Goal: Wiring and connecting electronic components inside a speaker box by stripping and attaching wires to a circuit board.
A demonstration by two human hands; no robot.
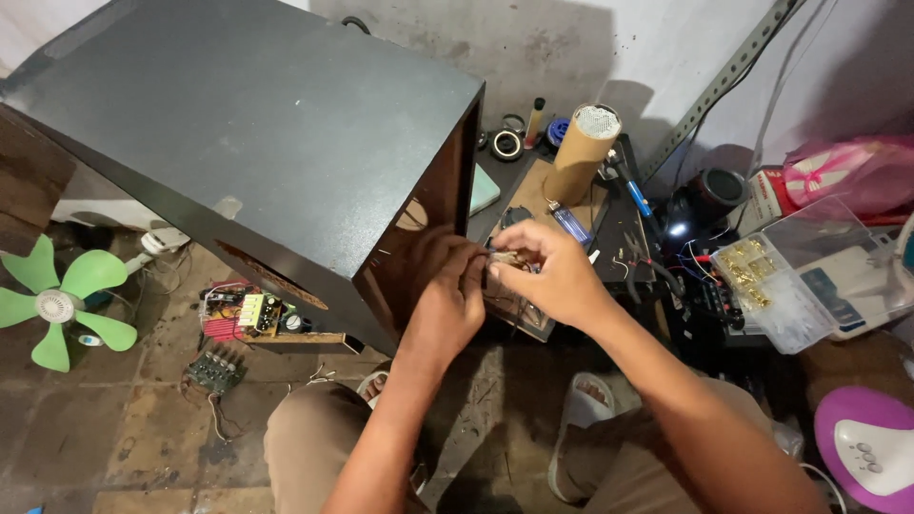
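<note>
My left hand (447, 290) and my right hand (549, 271) meet just in front of the open side of a large black speaker cabinet (257, 133). Their fingertips pinch a small metal part with thin wires (502, 257) between them. The part is mostly hidden by my fingers, so its exact shape is unclear. My left hand is reflected in the cabinet's dark inner panel (409, 247). My knees and a white sandal (581, 419) are below the hands.
A green fan (57, 305) stands at the left. Circuit boards (252, 314) and a smaller board (217, 369) lie on the floor. A cardboard tube (581, 152), blue lighter (569, 222), clear parts box (790, 281) and pink-white device (871, 447) sit at the right.
</note>
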